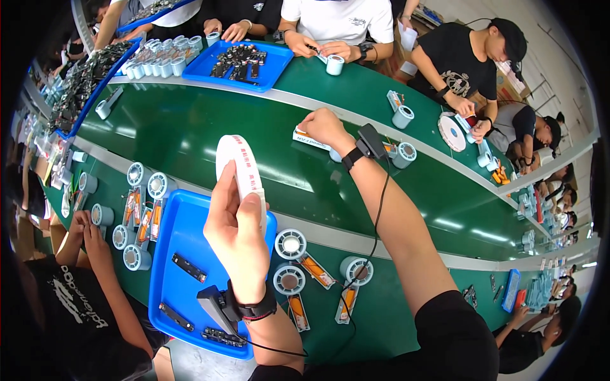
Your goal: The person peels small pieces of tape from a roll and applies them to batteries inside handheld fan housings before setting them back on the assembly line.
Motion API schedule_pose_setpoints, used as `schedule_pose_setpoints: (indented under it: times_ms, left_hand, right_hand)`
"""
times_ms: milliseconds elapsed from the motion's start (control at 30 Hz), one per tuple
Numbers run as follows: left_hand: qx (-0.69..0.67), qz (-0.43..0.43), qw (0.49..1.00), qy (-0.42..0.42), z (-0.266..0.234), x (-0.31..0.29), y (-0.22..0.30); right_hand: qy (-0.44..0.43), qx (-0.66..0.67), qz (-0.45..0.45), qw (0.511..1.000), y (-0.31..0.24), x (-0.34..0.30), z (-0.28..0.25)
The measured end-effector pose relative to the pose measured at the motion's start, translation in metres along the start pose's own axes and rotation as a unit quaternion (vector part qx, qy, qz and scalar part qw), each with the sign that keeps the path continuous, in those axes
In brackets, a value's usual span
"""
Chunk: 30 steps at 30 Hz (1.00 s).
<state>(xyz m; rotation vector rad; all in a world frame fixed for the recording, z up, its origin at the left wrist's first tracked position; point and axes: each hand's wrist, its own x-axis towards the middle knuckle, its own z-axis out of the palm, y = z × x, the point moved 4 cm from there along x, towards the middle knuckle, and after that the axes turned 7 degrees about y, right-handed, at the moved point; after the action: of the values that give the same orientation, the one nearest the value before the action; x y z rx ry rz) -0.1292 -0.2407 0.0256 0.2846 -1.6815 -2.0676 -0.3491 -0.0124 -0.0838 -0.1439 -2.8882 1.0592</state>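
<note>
My left hand [240, 228] is closed around a white roll of tape [244, 162] with red print, holding it upright above a blue tray [166, 238]. Over the green belt, my right hand [325, 130] has its fingers closed at the far end of a light-blue handheld fan housing [311, 140]. The housing lies on the belt, its round head partly behind my wrist. What the fingertips pinch there is hidden. Dark circuit strips [189, 267] lie in the tray. To the right of the tray sit several fan housings [290, 279] with orange batteries in their handles.
Black wrist devices with a cable [381, 203] hang on both my arms. More fan housings [135, 257] stand left of the tray beside a co-worker's hands [89, 232]. Across the belt [190, 127], co-workers handle parts near another blue tray [270, 73] and a white reel [452, 131].
</note>
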Motion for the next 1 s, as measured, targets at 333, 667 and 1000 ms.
schedule_pose_setpoints:
  times_ms: [333,667,1000]
  left_hand:
    - [-0.008,0.008,0.999,-0.031,0.0,0.003,-0.005]
    - [-0.034,-0.042,0.997,-0.053,-0.004,-0.003,-0.001]
    - [-0.114,-0.037,0.989,-0.083,0.013,-0.003,0.013]
  right_hand:
    - [0.073,-0.09,-0.036,0.993,-0.026,0.003,0.017]
    - [0.055,-0.226,-0.124,0.965,-0.059,0.019,0.031]
    - [0.065,-0.259,-0.178,0.947,0.046,0.127,0.054]
